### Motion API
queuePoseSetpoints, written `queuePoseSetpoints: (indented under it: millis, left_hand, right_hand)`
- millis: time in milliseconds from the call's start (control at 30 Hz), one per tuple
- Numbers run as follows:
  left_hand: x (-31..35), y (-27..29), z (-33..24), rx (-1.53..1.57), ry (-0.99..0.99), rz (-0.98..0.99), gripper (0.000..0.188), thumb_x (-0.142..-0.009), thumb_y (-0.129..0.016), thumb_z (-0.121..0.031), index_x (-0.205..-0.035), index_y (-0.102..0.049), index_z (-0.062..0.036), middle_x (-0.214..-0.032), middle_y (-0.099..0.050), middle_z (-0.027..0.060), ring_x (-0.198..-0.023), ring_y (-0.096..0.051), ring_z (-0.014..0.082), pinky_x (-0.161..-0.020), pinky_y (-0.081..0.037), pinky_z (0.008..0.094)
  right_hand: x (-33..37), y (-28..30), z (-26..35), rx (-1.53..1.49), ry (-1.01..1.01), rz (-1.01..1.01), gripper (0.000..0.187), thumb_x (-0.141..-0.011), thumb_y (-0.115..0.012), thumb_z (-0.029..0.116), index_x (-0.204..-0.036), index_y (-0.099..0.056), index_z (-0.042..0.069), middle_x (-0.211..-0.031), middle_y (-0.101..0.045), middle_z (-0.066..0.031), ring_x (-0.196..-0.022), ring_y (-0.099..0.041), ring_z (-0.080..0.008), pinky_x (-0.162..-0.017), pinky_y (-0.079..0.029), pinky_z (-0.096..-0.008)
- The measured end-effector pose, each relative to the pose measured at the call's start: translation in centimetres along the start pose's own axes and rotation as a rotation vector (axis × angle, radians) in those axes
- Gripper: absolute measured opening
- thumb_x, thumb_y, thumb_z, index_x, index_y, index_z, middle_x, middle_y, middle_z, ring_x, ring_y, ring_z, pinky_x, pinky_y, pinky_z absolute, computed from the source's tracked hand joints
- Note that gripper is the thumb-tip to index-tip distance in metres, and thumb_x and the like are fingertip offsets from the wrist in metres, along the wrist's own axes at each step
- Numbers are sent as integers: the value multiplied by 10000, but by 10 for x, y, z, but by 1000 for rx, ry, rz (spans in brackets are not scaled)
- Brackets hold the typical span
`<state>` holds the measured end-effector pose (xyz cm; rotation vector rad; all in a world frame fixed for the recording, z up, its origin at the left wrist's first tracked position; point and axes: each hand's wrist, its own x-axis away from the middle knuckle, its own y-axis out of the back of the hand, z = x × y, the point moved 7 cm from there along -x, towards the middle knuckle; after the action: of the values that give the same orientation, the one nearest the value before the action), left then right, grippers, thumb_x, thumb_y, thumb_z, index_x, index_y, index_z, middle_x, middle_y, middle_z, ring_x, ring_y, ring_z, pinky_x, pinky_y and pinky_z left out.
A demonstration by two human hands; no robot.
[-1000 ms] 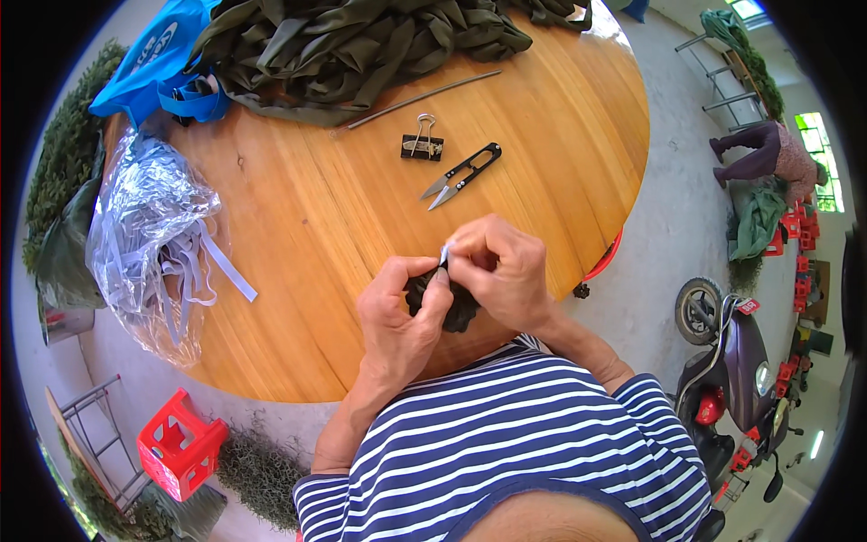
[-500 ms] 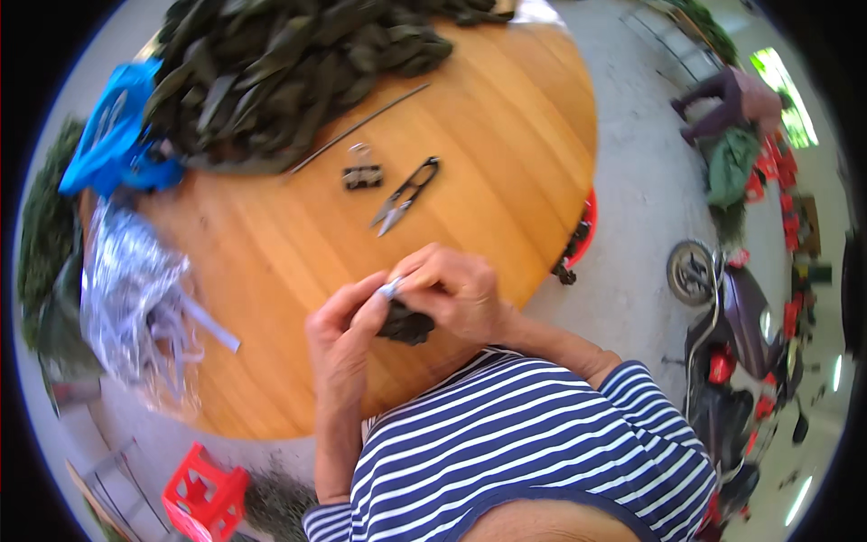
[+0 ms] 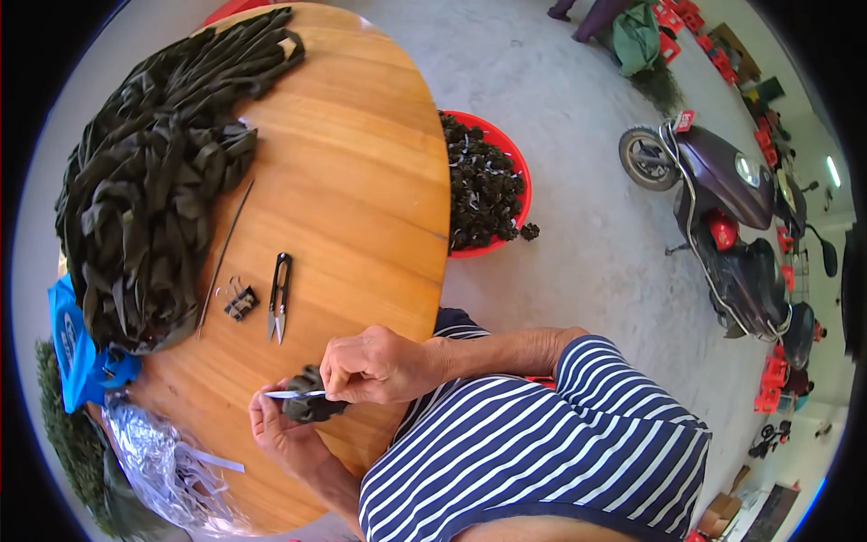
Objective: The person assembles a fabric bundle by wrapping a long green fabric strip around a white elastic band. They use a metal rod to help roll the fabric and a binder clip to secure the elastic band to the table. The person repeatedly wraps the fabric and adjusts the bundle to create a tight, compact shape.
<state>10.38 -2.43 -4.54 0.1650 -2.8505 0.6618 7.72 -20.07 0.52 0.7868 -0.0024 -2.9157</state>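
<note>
Over the table's near edge, my two hands work at a small dark green bunch of gathered fabric (image 3: 312, 408). A narrow white strip (image 3: 291, 394) crosses the top of it. My left hand (image 3: 287, 438) pinches the strip's left end and stays against the bunch. With closed fingers, my right hand (image 3: 377, 366) grips the strip's other end. Beyond them lie black thread snips (image 3: 281, 294), a black binder clip (image 3: 241, 302) and a thin metal rod (image 3: 223, 257). A heap of dark green fabric strips (image 3: 149, 208) covers the table's left side.
Clear plastic with white strips (image 3: 172, 470) lies at the wooden table's (image 3: 361, 163) near left, beside a blue bag (image 3: 77, 348). Right of the table stands a red basin (image 3: 527, 185) of dark fabric bunches. A scooter (image 3: 722, 208) is farther right; a person's legs (image 3: 598, 18) show beyond.
The view has swung right, bringing the basin into full sight. My hands, close together before, are now farther apart, with the white strip stretched between them across the bunch.
</note>
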Motion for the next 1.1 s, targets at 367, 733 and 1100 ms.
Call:
queuePoseSetpoints:
  millis: [367,733,1100]
  left_hand:
    - [51,-121,33,-646,167,784,122,-830,-529,-41,-888,-586,49,-835,-600,102,-776,-584,158,-711,-456,261]
    - [39,-96,36,-429,403,541,167,-855,-558,-118,-924,-601,28,-799,-623,63,-738,-594,119,-690,-477,231]
    - [36,68,-60,-423,-27,-157,171,-854,-553,-143,-894,-596,18,-724,-613,66,-608,-593,130,-584,-484,245]
  right_hand:
    - [57,171,15,-33,-465,-492,120,-681,-661,-41,-690,-580,47,-776,-596,-62,-645,-568,-107,-537,-472,-222]
    - [133,379,-200,654,-513,-779,119,-789,-631,128,-818,-585,23,-706,-596,-21,-584,-562,-83,-468,-402,-200]
    - [-86,169,-19,382,-228,-367,104,-861,-543,109,-920,-594,41,-696,-541,23,-542,-450,-28,-476,-369,-165]
